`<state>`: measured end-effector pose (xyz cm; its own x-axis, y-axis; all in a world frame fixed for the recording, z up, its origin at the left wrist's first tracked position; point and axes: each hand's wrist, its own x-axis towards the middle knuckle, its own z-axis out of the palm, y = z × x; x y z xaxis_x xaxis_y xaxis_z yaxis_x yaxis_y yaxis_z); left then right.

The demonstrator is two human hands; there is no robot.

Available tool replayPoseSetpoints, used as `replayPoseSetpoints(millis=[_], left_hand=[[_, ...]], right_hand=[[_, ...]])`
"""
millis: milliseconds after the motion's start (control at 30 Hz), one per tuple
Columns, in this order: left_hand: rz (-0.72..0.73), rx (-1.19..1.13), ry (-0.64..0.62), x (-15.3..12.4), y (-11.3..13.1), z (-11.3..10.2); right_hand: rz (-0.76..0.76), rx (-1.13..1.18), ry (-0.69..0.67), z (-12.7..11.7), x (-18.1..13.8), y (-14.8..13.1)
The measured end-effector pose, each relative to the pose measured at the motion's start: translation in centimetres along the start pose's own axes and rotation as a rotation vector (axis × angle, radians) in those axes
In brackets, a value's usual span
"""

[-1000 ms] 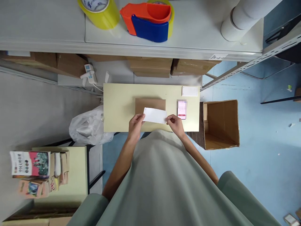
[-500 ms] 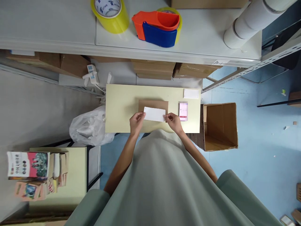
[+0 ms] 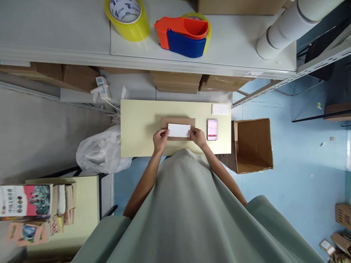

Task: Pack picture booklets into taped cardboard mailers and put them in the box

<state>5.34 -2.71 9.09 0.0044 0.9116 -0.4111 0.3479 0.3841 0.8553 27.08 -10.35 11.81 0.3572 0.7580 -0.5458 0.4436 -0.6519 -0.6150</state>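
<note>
A white rectangular label (image 3: pixel 179 130) lies level over a flat brown cardboard package (image 3: pixel 177 121) on a small pale-yellow table (image 3: pixel 139 126). My left hand (image 3: pixel 160 140) pinches the label's left end, and my right hand (image 3: pixel 197 137) pinches its right end. Both hands rest at the package's near edge. A phone with a pink screen (image 3: pixel 212 129) lies just right of the package, and a small white card (image 3: pixel 220 109) sits at the table's far right corner.
An open brown cardboard box (image 3: pixel 253 145) stands on the blue floor to the right. A crumpled plastic bag (image 3: pixel 100 153) lies to the left. The grey shelf (image 3: pixel 82 40) above carries a yellow tape roll (image 3: pixel 127 16), an orange-blue tape dispenser (image 3: pixel 183 33) and white rolls (image 3: pixel 285 27).
The label has moved forward from a tilted position near the table's edge and now sits level on the package, with both hands following it.
</note>
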Motion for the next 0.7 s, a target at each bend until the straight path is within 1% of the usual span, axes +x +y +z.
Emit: replayPoseSetpoints(millis=[333,467,700], left_hand=[[0.063,0.137,0.036,0.6,-1.6,0.4],[0.086,0.154,0.061,0.6,-1.8,0.6],[0.084,0.15,0.041,0.7,-1.9,0.4]], right_hand=[[-0.009,-0.144,0.054,1.0,0.2,-0.4],[0.012,-0.171,0.062,1.1,0.3,-0.7],[0.061,-0.175,0.047,0.7,1.0,-0.8]])
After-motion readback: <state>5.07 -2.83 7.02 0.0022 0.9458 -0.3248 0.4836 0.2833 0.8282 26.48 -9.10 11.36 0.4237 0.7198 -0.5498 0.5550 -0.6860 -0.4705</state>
